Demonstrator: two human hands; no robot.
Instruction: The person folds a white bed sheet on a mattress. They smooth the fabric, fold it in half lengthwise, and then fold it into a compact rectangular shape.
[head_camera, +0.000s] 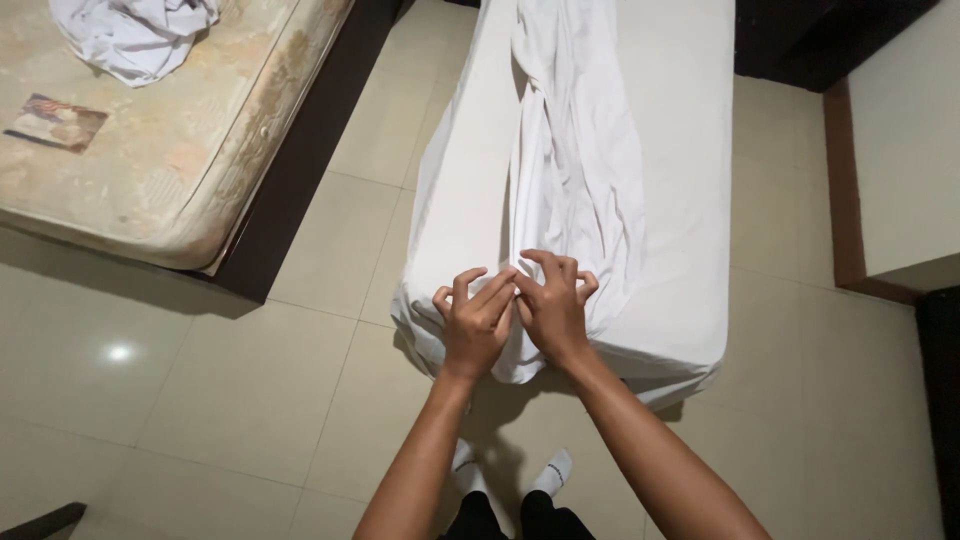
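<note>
A narrow mattress (680, 150) covered in white runs away from me in the middle of the view. A loose white sheet (575, 150) lies bunched lengthwise along its top. My left hand (476, 322) and my right hand (553, 305) rest side by side at the mattress's near end, fingers curled and pinching the bunched sheet edge. Both forearms reach up from the bottom of the view. My feet in white socks (553, 470) stand on the floor just below the hands.
A bare, stained mattress (180, 150) on a dark base lies at the upper left with a crumpled white cloth (135, 35) on it. Beige floor tiles (200, 400) surround both. A brown-edged cream panel (900, 150) stands at the right.
</note>
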